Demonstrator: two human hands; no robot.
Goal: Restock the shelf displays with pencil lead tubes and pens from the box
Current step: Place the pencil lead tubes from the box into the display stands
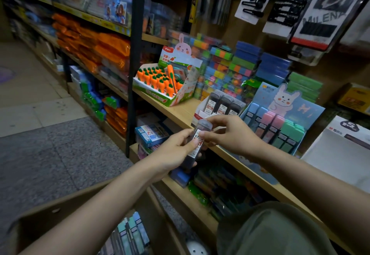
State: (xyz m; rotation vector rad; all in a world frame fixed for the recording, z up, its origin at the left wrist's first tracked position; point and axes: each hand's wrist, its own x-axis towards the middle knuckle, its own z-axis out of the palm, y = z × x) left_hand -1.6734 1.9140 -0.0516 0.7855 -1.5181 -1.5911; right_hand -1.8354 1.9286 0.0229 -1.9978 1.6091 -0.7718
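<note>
Lead tube (197, 140) between both curled hands

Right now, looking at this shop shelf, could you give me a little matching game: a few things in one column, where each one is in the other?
Things:
1. pencil lead tube
2. carrot display
3. cardboard box
4. hair clip cards

Places:
A. hanging above the shelf, at upper right
B. held in both hands, in front of the shelf edge
C. standing on the wooden shelf, at its left end
D. low down, under the forearms

Pairs: 1-B, 2-C, 3-D, 4-A
</note>
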